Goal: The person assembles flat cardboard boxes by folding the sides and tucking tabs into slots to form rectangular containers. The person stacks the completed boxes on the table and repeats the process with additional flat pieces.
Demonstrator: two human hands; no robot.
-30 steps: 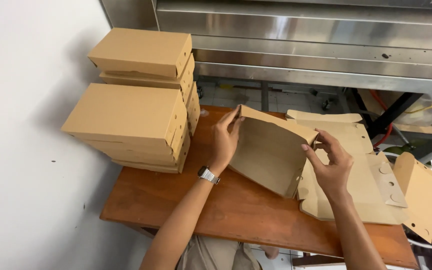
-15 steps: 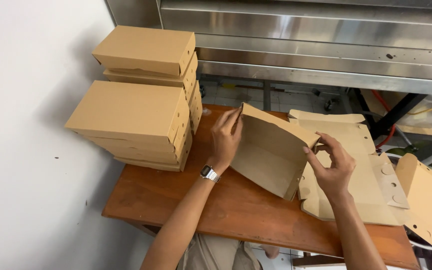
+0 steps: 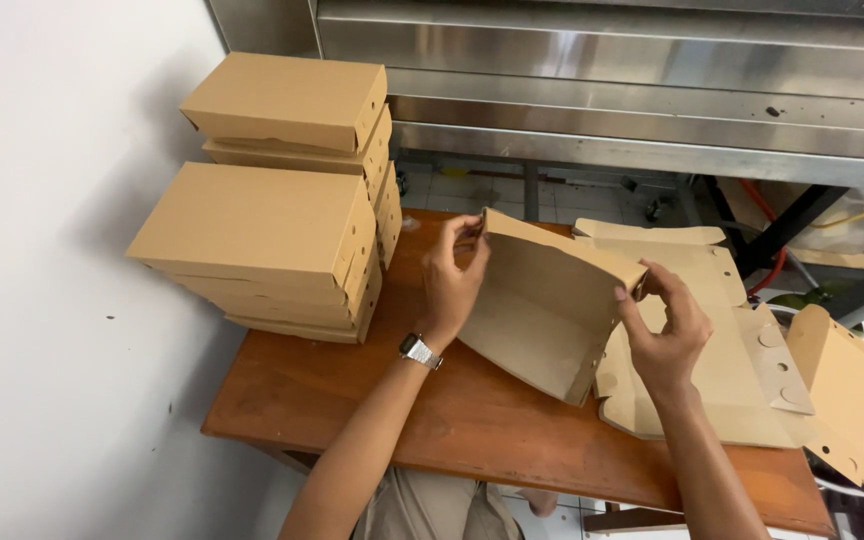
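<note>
Both hands are on a half-folded brown corrugated cardboard box [image 3: 542, 310], tilted up on edge near the middle of the reddish-brown wooden table [image 3: 352, 400]. The left hand [image 3: 452, 285] pinches the box's upper left corner between thumb and fingers; the right hand [image 3: 664, 330] clamps its right end wall, fingers curled over the top edge. By my reading, the step in hand is folding the side walls up (the box is not yet closed). The next move looks to call for holding that end wall upright while the flap is tucked in, both grips kept firm so the panel doesn't spring flat. Flat unfolded brown cardboard blanks [image 3: 742, 360] lie under and beside the box toward the table's right edge. Two stacks of finished brown cardboard boxes [image 3: 272, 230] fill the far left corner.
</note>
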